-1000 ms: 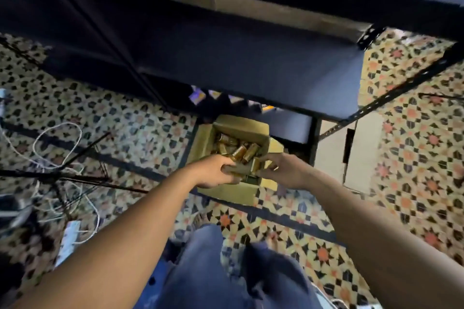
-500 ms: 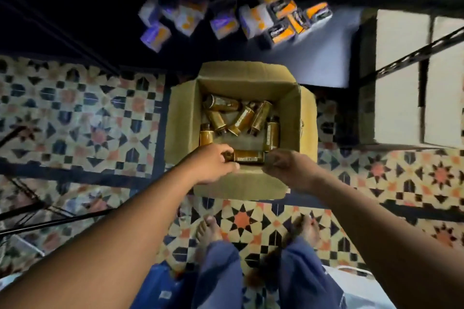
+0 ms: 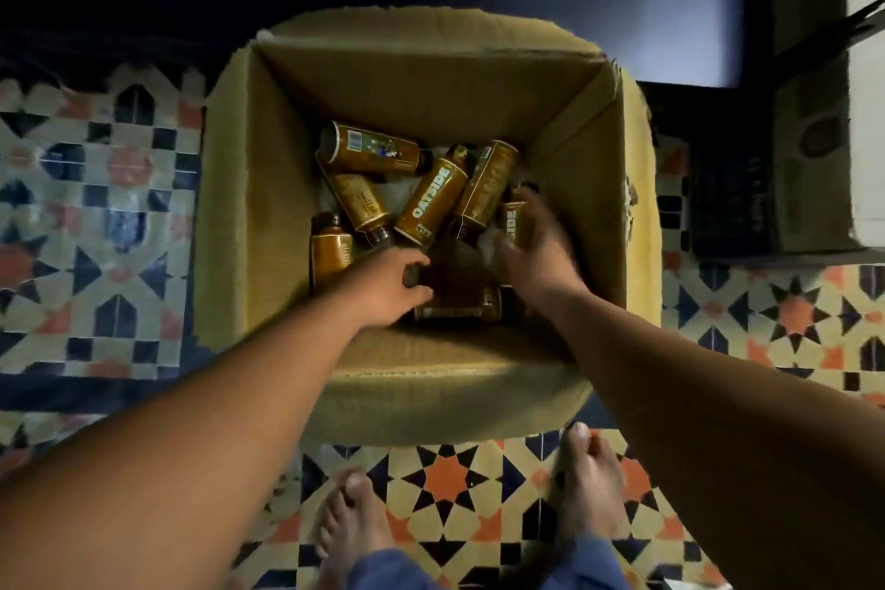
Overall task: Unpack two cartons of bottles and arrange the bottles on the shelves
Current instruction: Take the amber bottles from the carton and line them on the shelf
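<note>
Seven or so bottles (image 3: 431, 201) seen loose in the carton (image 3: 421, 72), head view. Half a second back, held one level at the near rim between both grips. Now lowered inside: flat bottle (image 3: 459, 306) against the near wall, just right of the left grip (image 3: 383, 285), clenched on its cap end. Reaching with the right grip (image 3: 531, 249) onto an upright bottle (image 3: 513, 218) just ahead of it; too blurred to tell whether closed. Probably regrouping for a two-bottle lift to the shelf (image 3: 646, 14).
</note>
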`<state>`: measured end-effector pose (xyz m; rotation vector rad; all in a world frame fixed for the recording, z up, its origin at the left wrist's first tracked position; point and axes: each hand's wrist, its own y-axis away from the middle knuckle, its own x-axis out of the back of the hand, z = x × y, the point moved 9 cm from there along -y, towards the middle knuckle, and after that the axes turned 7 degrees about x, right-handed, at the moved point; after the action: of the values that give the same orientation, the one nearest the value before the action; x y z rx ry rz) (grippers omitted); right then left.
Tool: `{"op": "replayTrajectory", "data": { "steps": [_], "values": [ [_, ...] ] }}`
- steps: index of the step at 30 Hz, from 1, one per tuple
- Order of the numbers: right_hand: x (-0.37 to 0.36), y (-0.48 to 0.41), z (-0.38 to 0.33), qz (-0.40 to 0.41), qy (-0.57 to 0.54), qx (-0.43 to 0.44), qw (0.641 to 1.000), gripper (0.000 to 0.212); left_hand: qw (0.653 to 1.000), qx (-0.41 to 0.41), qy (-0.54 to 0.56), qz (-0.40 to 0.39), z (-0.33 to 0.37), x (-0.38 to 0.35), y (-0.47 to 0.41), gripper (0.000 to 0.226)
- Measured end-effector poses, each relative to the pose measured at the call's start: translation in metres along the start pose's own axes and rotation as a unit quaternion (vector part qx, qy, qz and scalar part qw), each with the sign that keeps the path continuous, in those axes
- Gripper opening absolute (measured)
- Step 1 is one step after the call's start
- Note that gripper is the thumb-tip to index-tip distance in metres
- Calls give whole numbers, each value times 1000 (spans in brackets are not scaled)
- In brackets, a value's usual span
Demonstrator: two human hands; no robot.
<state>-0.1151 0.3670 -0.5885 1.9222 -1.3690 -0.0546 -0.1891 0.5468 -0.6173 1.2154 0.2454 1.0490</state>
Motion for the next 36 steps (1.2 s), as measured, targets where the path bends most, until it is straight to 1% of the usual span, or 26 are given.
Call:
{"op": "replayTrajectory", "data": {
  "steps": [2,6,10,13,17,22,27,32,36],
  "values": [
    [1,-12,8,27,-45,-12,999,73,1000,-5,-24,-2,-2,1,-15,58],
    [1,-33,18,67,-46,-4,997,76,998,-3,-57,-21,-12,2,-35,63],
    [-2,-43,25,94,-65,15,993,75,991,0,-105,-79,-20,-16,-45,65],
    [-5,-48,27,96,-77,19,992,76,983,6,-136,-123,-24,-29,-48,67],
    [-6,-49,28,98,-78,26,992,75,983,16,-143,-112,-25,-28,-52,70],
    [-7,-52,29,101,-76,22,992,77,987,25,-120,-107,-27,-26,-53,68],
    [-8,-54,31,105,-75,18,991,76,989,-5,-105,-107,-24,-23,-49,66],
    [-5,-55,30,116,-93,22,989,75,995,-37,-19,-92,-10,-10,-38,68],
    [-3,-54,29,118,-84,22,989,77,994,-73,54,-63,7,11,-28,61]
  ]
}}
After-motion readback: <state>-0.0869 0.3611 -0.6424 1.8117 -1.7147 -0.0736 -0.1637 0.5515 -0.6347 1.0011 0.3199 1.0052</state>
